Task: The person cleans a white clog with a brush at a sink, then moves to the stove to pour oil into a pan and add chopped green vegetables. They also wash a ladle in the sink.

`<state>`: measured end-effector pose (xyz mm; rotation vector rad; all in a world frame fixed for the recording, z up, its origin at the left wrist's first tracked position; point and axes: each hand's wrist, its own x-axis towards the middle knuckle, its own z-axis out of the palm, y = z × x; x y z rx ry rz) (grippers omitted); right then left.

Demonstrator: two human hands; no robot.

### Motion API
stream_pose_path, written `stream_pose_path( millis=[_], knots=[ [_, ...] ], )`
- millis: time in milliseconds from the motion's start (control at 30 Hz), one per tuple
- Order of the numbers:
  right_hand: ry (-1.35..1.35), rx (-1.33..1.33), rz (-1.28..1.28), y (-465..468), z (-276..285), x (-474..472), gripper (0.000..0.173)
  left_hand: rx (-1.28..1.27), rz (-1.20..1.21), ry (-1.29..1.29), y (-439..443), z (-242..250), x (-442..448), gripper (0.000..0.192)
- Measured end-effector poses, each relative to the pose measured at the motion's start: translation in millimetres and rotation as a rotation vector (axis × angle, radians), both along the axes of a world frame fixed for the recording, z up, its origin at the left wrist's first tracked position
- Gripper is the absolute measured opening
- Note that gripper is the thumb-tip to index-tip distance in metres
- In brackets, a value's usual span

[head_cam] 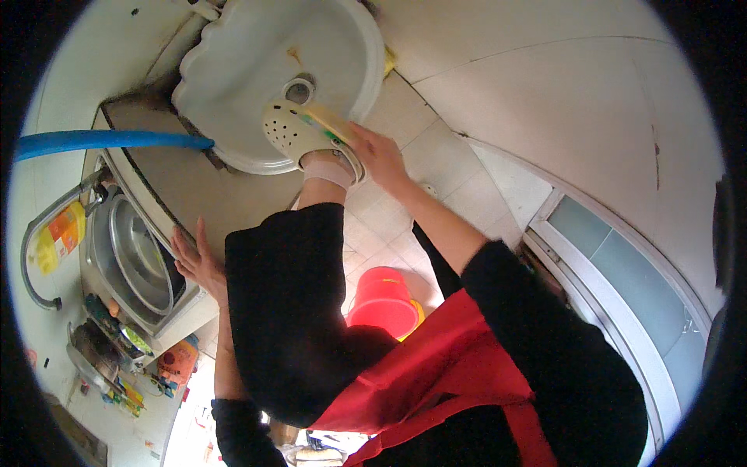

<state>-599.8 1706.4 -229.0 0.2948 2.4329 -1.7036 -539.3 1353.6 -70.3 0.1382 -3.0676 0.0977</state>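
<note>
My right hand (pixel 376 153) grips a pale yellow brush (pixel 331 121) against the side of a cream perforated clog (pixel 285 129). The clog is on my raised foot, over the rim of a white scalloped washbasin (pixel 344 64). Whether the brush has bristles or a pad is hidden. My left hand (pixel 198 260) rests with fingers spread on the edge of the counter beside the sink, holding nothing. The basin's drain (pixel 299 91) lies just beyond the clog's toe, with a brown stain above it.
A blue hose (pixel 111 140) reaches to the basin's rim. At left, a metal bowl (pixel 140 254) sits in a steel sink beneath a curved faucet (pixel 29 245). A red bucket (pixel 382 298) stands on the tiled floor. A glass-paned door (pixel 630 274) is at right.
</note>
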Motion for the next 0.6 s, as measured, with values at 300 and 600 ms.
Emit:
stream_pose_path(
  millis=[300,600],
  knots=[
    [-0.537,-0.428,-0.563,-15,35,221,0.045,-0.026,-0.030,0.031,2,0,-4,0.070],
    [-0.363,-0.445,-0.658,-21,-9,76,0.043,0.060,-0.094,0.048,0,3,-1,0.069]
  ],
)
